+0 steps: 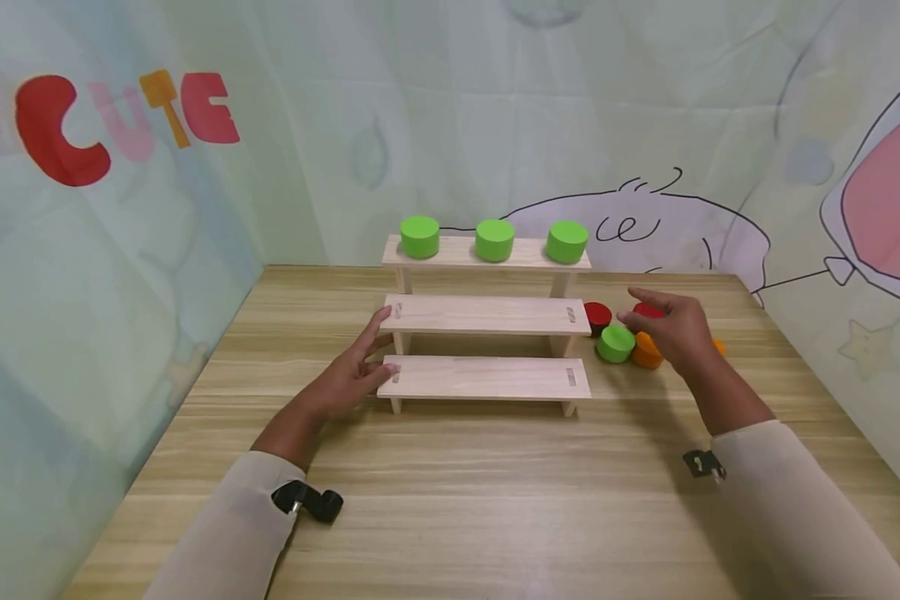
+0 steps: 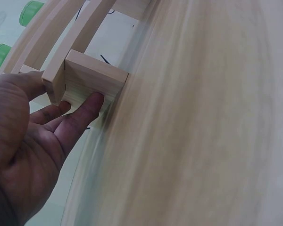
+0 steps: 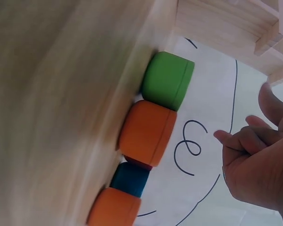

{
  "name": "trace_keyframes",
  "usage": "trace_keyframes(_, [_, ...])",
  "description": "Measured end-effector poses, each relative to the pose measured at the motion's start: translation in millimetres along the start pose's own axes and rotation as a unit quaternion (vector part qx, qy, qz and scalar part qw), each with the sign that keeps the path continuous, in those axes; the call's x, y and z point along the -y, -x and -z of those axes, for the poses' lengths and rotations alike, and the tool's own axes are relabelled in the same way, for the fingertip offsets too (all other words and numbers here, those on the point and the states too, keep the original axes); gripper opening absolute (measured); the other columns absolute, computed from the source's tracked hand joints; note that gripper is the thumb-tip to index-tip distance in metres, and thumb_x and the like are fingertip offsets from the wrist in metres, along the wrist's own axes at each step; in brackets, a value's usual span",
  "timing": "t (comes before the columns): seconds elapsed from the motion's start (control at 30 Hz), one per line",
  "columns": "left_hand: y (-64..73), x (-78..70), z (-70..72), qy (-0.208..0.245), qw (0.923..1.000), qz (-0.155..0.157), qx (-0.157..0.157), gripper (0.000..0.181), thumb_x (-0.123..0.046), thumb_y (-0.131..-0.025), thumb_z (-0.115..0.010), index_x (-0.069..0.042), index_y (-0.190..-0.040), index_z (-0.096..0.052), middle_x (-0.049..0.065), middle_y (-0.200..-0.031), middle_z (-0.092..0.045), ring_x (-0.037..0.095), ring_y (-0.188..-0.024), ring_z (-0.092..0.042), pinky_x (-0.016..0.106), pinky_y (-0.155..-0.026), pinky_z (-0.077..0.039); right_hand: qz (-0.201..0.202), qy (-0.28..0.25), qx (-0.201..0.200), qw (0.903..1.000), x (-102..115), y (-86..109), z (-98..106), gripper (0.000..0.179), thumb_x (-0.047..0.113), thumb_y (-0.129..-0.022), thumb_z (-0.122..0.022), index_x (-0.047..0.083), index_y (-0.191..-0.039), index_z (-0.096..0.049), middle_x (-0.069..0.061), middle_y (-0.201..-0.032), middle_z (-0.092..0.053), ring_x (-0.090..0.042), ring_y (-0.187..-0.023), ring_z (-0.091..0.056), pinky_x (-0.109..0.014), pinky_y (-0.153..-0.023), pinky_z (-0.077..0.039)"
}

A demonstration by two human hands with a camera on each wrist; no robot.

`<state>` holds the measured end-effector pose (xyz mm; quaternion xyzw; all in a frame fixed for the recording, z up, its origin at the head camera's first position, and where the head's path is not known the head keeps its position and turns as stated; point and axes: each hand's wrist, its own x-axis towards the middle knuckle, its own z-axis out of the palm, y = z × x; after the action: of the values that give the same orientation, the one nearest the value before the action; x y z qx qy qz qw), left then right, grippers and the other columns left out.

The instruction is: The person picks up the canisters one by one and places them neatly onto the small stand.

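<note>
My left fingers grip the stand; a jolt could topple its green blocks. My right fingers hover empty, parted.

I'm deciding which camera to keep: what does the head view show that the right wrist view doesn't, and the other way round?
Only the head view shows the left hand and the large red letter C. Only the right wrist view shows a blue block. Both show the right hand, the wooden stand, a loose green block and orange blocks.
</note>
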<state>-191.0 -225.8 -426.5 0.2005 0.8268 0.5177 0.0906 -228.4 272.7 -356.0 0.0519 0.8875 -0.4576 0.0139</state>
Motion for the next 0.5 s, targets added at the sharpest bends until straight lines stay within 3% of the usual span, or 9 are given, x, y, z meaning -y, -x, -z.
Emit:
trace_keyframes(0.07, [-0.2, 0.3, -0.1, -0.001, 1.0, -0.001, 0.001, 0.092, -0.017, -0.114, -0.059, -0.048, -0.174, 0.003, 0.031, -0.178, -0.023, 0.061, -0.143, -0.055, 0.06, -0.104, -0.062, 0.002, 0.012, 0.013, 0.9998, -4.0, -1.5, -1.0, 0.068, 0.031, -0.104, -0.077, 0.015, -0.165, -0.05, -0.022, -0.175, -0.039, -0.049, -0.165, -0.028, -0.062, -0.131, -0.037])
trace_keyframes(0.13, [-0.5, 0.5, -0.2, -0.001, 1.0, -0.001, 0.001, 0.092, -0.017, -0.114, -0.059, -0.048, -0.174, 0.003, 0.031, -0.178, -0.023, 0.061, -0.143, -0.055, 0.06, -0.104, -0.062, 0.004, 0.027, 0.025, 0.9993, -7.3, -2.5, -2.3, 0.067, 0.029, -0.104, -0.078, 0.014, -0.164, -0.051, -0.024, -0.173, -0.042, -0.05, -0.16, -0.034, -0.058, -0.127, -0.044])
trace_keyframes(0.23, [-0.9, 0.7, -0.1, -0.004, 1.0, 0.002, 0.0, 0.092, -0.017, -0.114, -0.059, -0.05, -0.174, 0.003, 0.031, -0.178, -0.023, 0.06, -0.143, -0.056, 0.059, -0.104, -0.062, 0.015, 0.047, 0.038, 0.9981, -11.4, -4.1, -3.9, 0.065, 0.026, -0.104, -0.078, 0.012, -0.162, -0.054, -0.026, -0.158, -0.056, -0.046, -0.147, -0.046, -0.033, -0.112, -0.058])
trace_keyframes(0.33, [-1.0, 0.4, 0.0, -0.007, 1.0, 0.004, -0.003, 0.092, -0.017, -0.114, -0.06, -0.051, -0.173, 0.003, 0.03, -0.178, -0.023, 0.059, -0.143, -0.056, 0.059, -0.104, -0.062, 0.023, 0.058, 0.045, 0.997, -12.9, -4.7, -4.8, 0.063, 0.023, -0.103, -0.08, 0.008, -0.159, -0.057, -0.026, -0.142, -0.062, -0.042, -0.137, -0.051, -0.011, -0.09, -0.054])
trace_keyframes(0.4, [-0.8, 0.2, 0.1, -0.008, 0.9999, 0.005, -0.004, 0.093, -0.017, -0.114, -0.06, -0.05, -0.174, 0.003, 0.03, -0.178, -0.023, 0.059, -0.143, -0.056, 0.059, -0.104, -0.062, 0.023, 0.062, 0.049, 0.9966, -13.3, -4.9, -4.7, 0.062, 0.023, -0.102, -0.08, 0.007, -0.158, -0.058, -0.027, -0.141, -0.062, -0.043, -0.138, -0.052, -0.013, -0.091, -0.054])
trace_keyframes(0.5, [-0.5, -0.1, 0.2, -0.009, 0.9999, 0.006, -0.003, 0.092, -0.017, -0.114, -0.06, -0.049, -0.174, 0.003, 0.031, -0.178, -0.024, 0.06, -0.143, -0.056, 0.059, -0.105, -0.062, 0.015, 0.066, 0.06, 0.9959, -13.7, -5.6, -4.3, 0.062, 0.024, -0.102, -0.081, 0.006, -0.157, -0.059, -0.03, -0.147, -0.061, -0.046, -0.144, -0.05, -0.035, -0.11, -0.057])
